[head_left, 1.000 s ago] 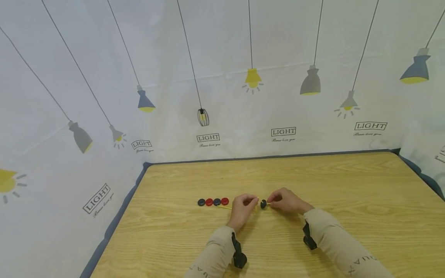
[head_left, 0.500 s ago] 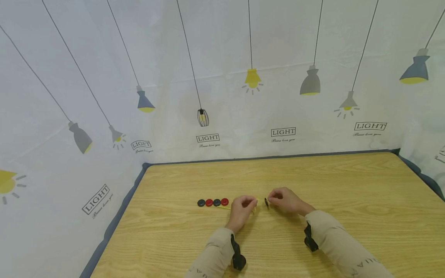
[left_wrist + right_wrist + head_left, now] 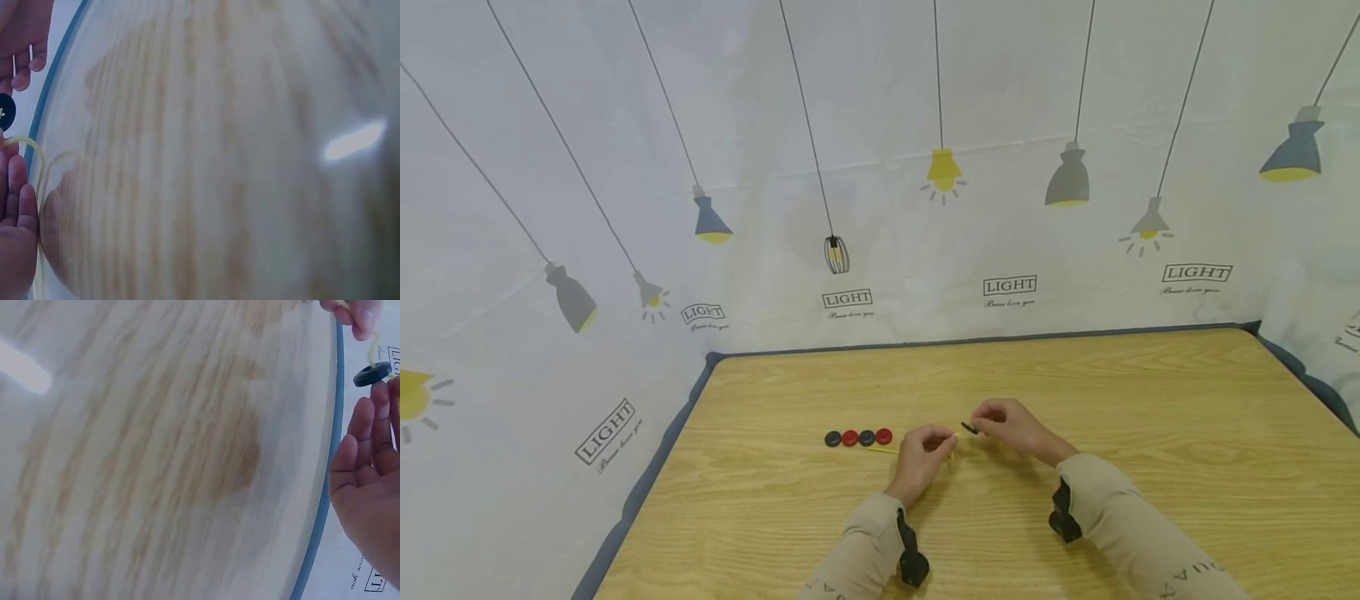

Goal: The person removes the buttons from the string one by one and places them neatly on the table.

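A black button (image 3: 969, 427) is threaded on a yellow cord (image 3: 375, 347) between the two hands, tilted in the head view. My left hand (image 3: 919, 457) pinches the cord to the left of the button, and a loop bends down past its fingers in the left wrist view. On the other side, my right hand (image 3: 1015, 428) pinches the cord close against the button; its fingertips (image 3: 379, 389) seem to touch the button's edge. Part of the cord lies on the table, left of the left hand.
Several red and black buttons (image 3: 849, 437) lie in a row on the wooden table (image 3: 775, 508), left of the hands. A white sheet (image 3: 910, 217) printed with lamps stands behind the table and at its sides.
The black button has turned from hanging upright to lying tilted near the right fingertips. The right hand has shifted slightly left and up; the left hand stays almost still.
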Demonstrator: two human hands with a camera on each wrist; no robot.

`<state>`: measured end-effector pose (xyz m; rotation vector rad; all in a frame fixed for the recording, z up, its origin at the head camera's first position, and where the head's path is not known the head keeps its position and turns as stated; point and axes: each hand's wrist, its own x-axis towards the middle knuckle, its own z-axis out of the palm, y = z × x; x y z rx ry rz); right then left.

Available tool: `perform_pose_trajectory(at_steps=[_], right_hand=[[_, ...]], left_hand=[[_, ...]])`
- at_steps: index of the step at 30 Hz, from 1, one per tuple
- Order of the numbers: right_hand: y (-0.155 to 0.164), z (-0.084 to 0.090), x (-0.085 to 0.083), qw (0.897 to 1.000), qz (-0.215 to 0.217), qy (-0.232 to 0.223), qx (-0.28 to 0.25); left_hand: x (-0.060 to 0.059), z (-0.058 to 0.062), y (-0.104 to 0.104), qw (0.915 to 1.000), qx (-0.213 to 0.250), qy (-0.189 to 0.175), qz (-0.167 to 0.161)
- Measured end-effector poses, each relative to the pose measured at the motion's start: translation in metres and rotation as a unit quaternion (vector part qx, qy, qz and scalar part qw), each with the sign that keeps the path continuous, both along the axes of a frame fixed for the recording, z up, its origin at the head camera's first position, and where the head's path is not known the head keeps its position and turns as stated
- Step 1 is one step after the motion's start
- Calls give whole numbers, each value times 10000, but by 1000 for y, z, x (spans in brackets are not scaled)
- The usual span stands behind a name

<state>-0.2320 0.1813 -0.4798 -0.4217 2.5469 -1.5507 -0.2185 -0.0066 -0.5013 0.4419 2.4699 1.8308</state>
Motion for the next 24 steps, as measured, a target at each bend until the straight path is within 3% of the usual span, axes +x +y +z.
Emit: perform_pose_trajectory(at_steps=[4,11,18,24], right_hand=[[-3,2,0,9998,-37,-113,-166],[-6,2,0,9990,-45,-169,-415],[-11,1,2,9988,-5,-154,-472],[-14,-3,1,9985,32,-161,-517]], left_hand=[[5,8,0,9999,85,72,-54],[-5,-11,2,10000,-4,28,-5],[-8,-14,7,9991,407,12,-128],[-5,-13,9,9990,436,21,-132]])
